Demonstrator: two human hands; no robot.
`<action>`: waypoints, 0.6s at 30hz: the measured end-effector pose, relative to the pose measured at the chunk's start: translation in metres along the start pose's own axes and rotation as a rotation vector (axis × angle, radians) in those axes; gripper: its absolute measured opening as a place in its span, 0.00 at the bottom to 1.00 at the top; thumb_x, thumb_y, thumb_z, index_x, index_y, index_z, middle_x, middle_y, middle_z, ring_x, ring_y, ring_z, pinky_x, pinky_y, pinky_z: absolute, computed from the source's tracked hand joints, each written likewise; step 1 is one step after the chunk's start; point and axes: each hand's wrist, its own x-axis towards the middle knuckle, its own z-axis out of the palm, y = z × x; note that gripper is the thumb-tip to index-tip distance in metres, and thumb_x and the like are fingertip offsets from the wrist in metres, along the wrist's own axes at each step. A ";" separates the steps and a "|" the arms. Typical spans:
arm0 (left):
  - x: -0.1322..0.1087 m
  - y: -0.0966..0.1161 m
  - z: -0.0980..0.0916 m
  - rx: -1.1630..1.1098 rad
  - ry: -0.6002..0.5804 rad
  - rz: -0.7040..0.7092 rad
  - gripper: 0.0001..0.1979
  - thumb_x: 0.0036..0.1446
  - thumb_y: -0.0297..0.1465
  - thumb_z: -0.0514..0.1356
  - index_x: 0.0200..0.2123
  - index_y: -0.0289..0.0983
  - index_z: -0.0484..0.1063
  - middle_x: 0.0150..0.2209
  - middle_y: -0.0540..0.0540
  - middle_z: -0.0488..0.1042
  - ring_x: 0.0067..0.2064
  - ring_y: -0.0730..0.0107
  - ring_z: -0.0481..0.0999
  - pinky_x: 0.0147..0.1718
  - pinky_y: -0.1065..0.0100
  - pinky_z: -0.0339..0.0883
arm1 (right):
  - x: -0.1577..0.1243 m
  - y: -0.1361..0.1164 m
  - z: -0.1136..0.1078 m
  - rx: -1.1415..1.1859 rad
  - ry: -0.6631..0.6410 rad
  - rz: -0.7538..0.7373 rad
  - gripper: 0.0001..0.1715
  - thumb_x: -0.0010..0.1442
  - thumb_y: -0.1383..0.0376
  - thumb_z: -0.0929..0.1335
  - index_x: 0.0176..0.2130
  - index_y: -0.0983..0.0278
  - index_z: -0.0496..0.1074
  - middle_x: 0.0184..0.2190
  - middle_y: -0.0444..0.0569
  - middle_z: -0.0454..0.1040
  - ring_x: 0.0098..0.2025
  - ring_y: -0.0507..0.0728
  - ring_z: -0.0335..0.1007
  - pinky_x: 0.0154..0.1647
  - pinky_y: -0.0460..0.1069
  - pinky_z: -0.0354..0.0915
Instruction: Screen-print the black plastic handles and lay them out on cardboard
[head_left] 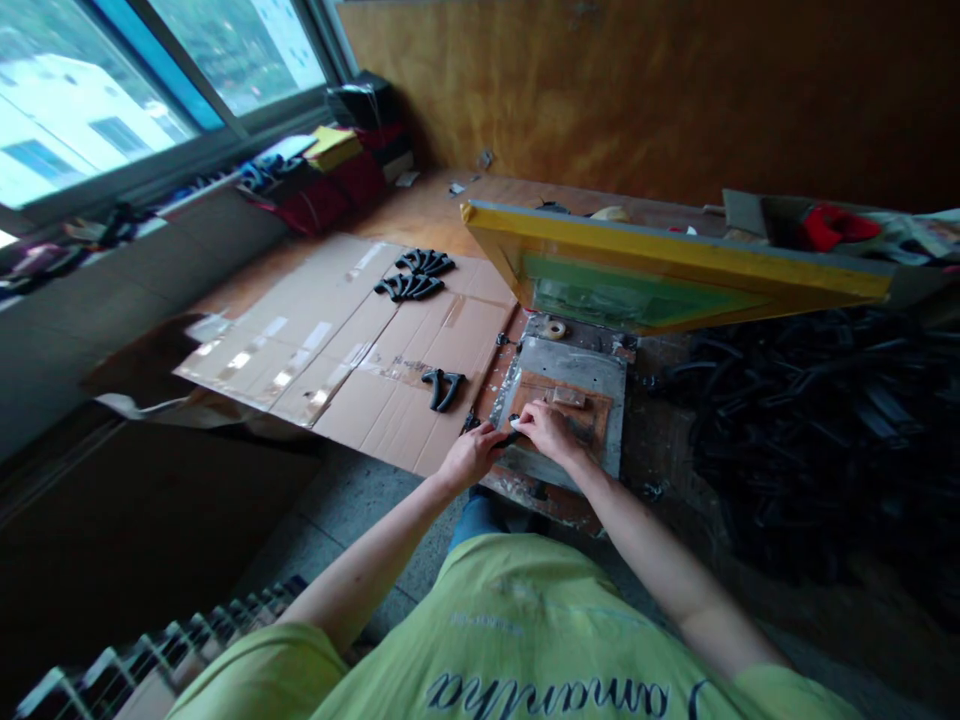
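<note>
My left hand [472, 458] is closed round a black curved part [510, 438], mostly hidden by the fingers. It looks like the handle-shaped pieces lying to the left. My right hand [551, 432] pinches a small white wad [514, 424] against or close beside that part; its material is too small to tell. Both hands are over the near left of a grey metal plate [611, 375], on which a brown board [536, 383] with a small raised block [568, 398] is fixed. Two black curved pieces [444, 389] lie on the flattened cardboard [360, 390] left of my hands.
A yellow-edged screen frame [675, 250] is tilted up beyond the plate. A tape roll [555, 329] sits at the plate's far edge. Several more black pieces [412, 275] are in rows on the cardboard. A large heap of black parts [825, 430] is at the right.
</note>
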 end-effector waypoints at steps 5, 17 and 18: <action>0.000 -0.002 0.002 -0.014 0.008 0.008 0.12 0.62 0.29 0.58 0.47 0.39 0.76 0.38 0.44 0.72 0.39 0.67 0.75 0.40 0.69 0.69 | 0.019 0.003 0.009 0.025 0.035 0.008 0.08 0.58 0.66 0.72 0.28 0.62 0.73 0.31 0.45 0.74 0.34 0.53 0.69 0.36 0.47 0.60; 0.001 -0.001 0.001 -0.013 0.004 -0.001 0.12 0.61 0.28 0.58 0.46 0.38 0.77 0.37 0.44 0.72 0.37 0.67 0.75 0.38 0.70 0.68 | 0.016 0.006 -0.002 -0.027 0.046 -0.121 0.11 0.57 0.67 0.73 0.25 0.62 0.71 0.29 0.47 0.76 0.40 0.57 0.66 0.44 0.50 0.61; 0.001 -0.001 0.001 -0.014 0.007 0.000 0.12 0.61 0.28 0.58 0.46 0.38 0.77 0.37 0.44 0.72 0.38 0.67 0.75 0.38 0.69 0.68 | 0.014 0.007 -0.002 -0.028 0.041 -0.132 0.11 0.58 0.67 0.73 0.25 0.62 0.71 0.29 0.47 0.76 0.40 0.57 0.66 0.44 0.50 0.61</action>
